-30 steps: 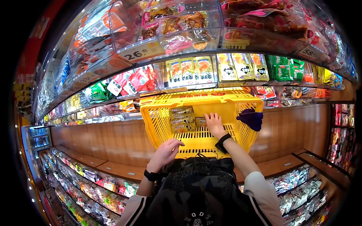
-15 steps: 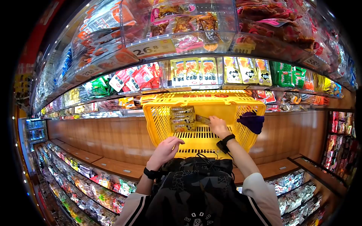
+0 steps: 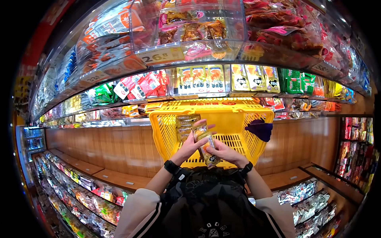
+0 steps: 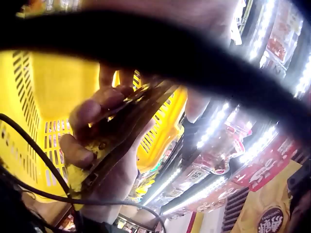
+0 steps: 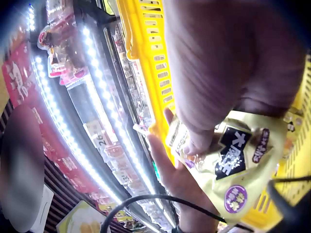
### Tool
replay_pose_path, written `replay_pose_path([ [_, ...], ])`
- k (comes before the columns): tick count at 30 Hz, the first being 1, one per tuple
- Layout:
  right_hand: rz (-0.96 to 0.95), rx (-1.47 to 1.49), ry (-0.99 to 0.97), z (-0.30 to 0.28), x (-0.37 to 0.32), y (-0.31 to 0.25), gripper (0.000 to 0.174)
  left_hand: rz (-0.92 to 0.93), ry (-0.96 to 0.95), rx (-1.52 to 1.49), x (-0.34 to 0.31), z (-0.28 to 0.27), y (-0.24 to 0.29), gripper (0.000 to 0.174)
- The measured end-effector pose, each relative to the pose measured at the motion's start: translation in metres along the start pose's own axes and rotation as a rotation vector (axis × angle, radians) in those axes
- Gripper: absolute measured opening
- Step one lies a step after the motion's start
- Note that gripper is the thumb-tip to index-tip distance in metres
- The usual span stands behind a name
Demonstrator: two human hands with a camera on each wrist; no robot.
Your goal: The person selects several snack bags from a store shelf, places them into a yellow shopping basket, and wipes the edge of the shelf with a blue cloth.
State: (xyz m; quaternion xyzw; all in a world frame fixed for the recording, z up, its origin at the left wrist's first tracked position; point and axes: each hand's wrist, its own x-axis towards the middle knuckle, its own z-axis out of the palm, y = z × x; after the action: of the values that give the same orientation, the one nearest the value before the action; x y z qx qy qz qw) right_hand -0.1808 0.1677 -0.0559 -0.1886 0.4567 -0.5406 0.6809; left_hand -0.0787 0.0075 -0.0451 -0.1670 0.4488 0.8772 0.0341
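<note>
Closer together now, my left hand (image 3: 189, 149) and right hand (image 3: 228, 154) each have the grip clamped on gold packets (image 3: 206, 143) over the yellow basket (image 3: 232, 115). Lit shelves (image 3: 206, 96) above wood panelling (image 3: 305, 139) carry a tag (image 3: 162, 56) reading 26.8.

That yellow shopping basket (image 3: 232, 119) has gold snack packets (image 3: 183, 126) stacked inside, just beyond the left hand (image 3: 189, 149), and a dark purple cloth (image 3: 260, 130) at its side, out past the right hand (image 3: 226, 154).
</note>
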Motion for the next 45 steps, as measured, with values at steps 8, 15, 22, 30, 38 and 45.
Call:
replay_pose_path([
  [8,0.047,0.327,0.252,0.011,0.01,0.028,0.049,-0.096,0.117,0.13,0.0,-0.019,-0.033,0.066],
  [15,0.064,0.728,0.221,0.004,0.001,0.025,0.038,0.272,0.253,0.035,0.001,-0.016,-0.025,0.07],
  [22,0.071,0.244,0.371,0.014,-0.005,0.002,0.051,0.441,0.208,-0.029,-0.006,-0.015,-0.01,0.069],
  [30,-0.03,0.259,0.343,-0.02,-0.041,0.01,0.058,0.441,0.265,-0.262,-0.025,-0.033,0.007,0.09],
  [38,-0.1,0.235,0.386,-0.025,-0.047,-0.008,0.058,0.414,0.247,-0.197,-0.028,-0.03,0.002,0.103],
  [45,-0.128,0.286,0.336,-0.006,-0.032,-0.008,0.055,0.367,0.189,-0.151,-0.028,-0.016,0.005,0.115],
])
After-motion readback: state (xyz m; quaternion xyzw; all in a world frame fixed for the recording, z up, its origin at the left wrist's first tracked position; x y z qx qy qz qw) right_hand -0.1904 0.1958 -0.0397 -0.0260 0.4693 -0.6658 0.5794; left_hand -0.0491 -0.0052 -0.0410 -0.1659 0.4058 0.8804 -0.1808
